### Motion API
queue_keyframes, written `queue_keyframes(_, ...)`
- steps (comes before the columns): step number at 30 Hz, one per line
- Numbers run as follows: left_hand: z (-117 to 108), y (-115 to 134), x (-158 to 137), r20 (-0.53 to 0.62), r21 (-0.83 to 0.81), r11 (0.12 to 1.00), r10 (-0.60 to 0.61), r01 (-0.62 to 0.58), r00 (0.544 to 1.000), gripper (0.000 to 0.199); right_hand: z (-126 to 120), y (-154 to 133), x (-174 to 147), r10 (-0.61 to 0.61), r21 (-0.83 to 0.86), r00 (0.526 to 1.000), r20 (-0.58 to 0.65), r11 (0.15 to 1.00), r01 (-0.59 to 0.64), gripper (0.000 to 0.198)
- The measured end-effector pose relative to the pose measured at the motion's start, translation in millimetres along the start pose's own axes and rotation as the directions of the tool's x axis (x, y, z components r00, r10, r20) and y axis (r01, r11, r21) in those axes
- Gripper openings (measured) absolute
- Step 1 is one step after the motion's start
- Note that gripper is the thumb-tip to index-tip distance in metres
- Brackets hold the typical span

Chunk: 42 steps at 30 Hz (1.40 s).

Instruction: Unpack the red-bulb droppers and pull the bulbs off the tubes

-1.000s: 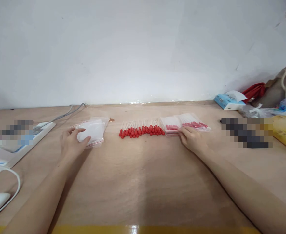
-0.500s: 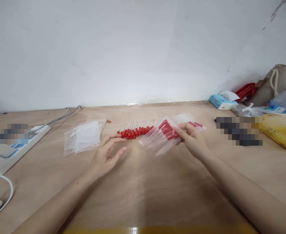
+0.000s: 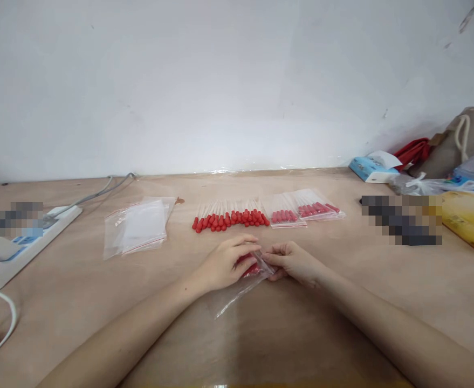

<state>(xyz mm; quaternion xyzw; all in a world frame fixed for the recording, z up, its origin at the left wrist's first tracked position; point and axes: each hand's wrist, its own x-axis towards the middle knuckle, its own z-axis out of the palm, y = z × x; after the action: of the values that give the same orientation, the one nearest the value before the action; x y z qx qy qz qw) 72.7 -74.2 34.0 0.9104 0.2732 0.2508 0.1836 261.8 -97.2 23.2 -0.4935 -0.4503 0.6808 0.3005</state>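
A clear zip bag (image 3: 237,297) with red-bulbed droppers (image 3: 251,269) in it lies between my hands, low over the table. My left hand (image 3: 229,263) is closed over the bag's middle and hides most of the droppers. At the bag's right end, my right hand (image 3: 294,263) pinches the edge between thumb and fingers. Just beyond, loose droppers (image 3: 224,218) lie in a row, red bulbs towards me and thin pale stems pointing away. To their right rest two filled zip bags, one nearer (image 3: 284,215) and one farther right (image 3: 321,207).
Flat zip bags (image 3: 143,226) are stacked at the left. A white power strip (image 3: 38,242) with cables stands at the far left. On the right are a blue tissue pack (image 3: 372,168), a blurred-out dark object (image 3: 402,221) and a yellow package (image 3: 469,215). A wall (image 3: 237,86) closes off the back.
My right hand has brought the bag of droppers down and towards me. My left hand has moved right and closed on it. Both filled bags behind now show fully.
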Motion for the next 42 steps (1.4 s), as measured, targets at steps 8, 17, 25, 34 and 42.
queue_keyframes(8, 13, -12, 0, 0.028, 0.028, 0.994, 0.103, -0.104, 0.994, 0.028, 2, 11, 7, -0.065, -0.057, 0.998, 0.019, 0.996, 0.066, 0.038)
queue_keyframes(17, 11, -19, 4, 0.028, 0.149, 0.951, 0.268, -0.269, 0.963, 0.026, 2, 8, 3, -0.052, -0.078, 0.999, 0.004, 0.996, 0.052, 0.043)
queue_keyframes(25, 15, -25, 2, -0.005, 0.283, 0.902, 0.342, -0.326, 0.94, 0.022, 1, 10, 5, -0.05, -0.033, 0.998, -0.022, 0.998, 0.049, 0.045)
queue_keyframes(34, 14, -24, 4, -0.047, 0.211, 0.932, 0.31, -0.294, 0.949, 0.02, -1, 8, 5, -0.08, -0.037, 0.995, 0.066, 0.996, 0.082, 0.046)
queue_keyframes(42, 18, -25, 4, 0.002, 0.247, 0.925, 0.298, -0.289, 0.955, 0.019, -2, 9, 7, -0.047, -0.059, 0.995, 0.083, 0.997, 0.052, 0.047)
